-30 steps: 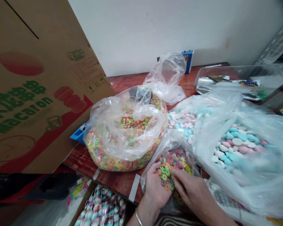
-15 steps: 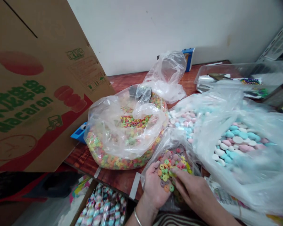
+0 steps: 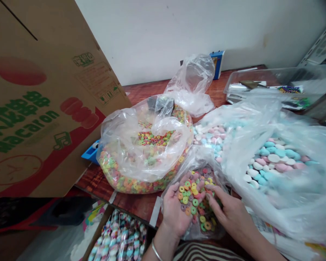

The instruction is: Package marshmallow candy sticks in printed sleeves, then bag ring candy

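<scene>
My left hand (image 3: 176, 212) is cupped palm up over a small clear bag (image 3: 188, 232), with a heap of colourful cereal rings (image 3: 188, 194) on its palm and fingers. More rings show in the small bag under and between my hands. My right hand (image 3: 225, 206) is at the right side of the heap, thumb and forefinger close together near the left fingertips. What is between them, if anything, is too small to make out. Behind my hands stands a large clear bag (image 3: 141, 185) full of the same rings, its mouth folded open.
At right lies a big open plastic bag (image 3: 309, 214) of pink, white and blue candies (image 3: 274, 158). A cardboard carton (image 3: 51, 119) stands at left. A box (image 3: 97, 232) of beaded strings sits below the table edge. At back are a clear tray (image 3: 250, 81) and a crumpled bag (image 3: 195, 87).
My right hand has moved slightly right and up from the left palm. The rings on the palm have shifted, and more rings show in the small bag between my hands.
</scene>
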Demonstrator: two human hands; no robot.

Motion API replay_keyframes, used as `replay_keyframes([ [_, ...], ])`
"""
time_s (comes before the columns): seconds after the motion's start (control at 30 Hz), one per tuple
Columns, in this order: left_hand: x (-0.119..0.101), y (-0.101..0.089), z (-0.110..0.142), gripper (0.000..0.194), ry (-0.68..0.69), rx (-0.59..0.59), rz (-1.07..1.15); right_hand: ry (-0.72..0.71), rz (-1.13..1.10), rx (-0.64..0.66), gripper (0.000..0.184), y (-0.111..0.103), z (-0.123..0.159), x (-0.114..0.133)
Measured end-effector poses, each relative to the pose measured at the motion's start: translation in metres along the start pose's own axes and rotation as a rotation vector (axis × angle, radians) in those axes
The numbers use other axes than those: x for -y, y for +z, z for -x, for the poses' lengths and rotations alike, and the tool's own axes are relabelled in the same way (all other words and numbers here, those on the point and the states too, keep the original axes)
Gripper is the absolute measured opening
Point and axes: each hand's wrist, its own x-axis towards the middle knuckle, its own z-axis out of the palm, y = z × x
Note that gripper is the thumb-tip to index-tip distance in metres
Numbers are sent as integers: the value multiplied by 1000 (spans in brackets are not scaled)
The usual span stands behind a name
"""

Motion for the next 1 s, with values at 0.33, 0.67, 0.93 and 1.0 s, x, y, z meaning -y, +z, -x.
replay_keyframes([
  [0.33, 3, 1, -1, 35, 564, 181, -1579, -6, -61, 5, 27, 10, -1, -17],
  [0.67, -110, 76, -26, 30, 900, -261, -2343, -8, -93, -3, 27, 16, -3, -31],
  [0.93, -155, 60, -11, 32, 532, -363, -2497, 23, -169, 22, 29, 9, -9, -23],
  [1.0, -153, 53, 7, 34, 437, -380, -2485, 14, -174, 29, 29, 11, -10, -24],
])
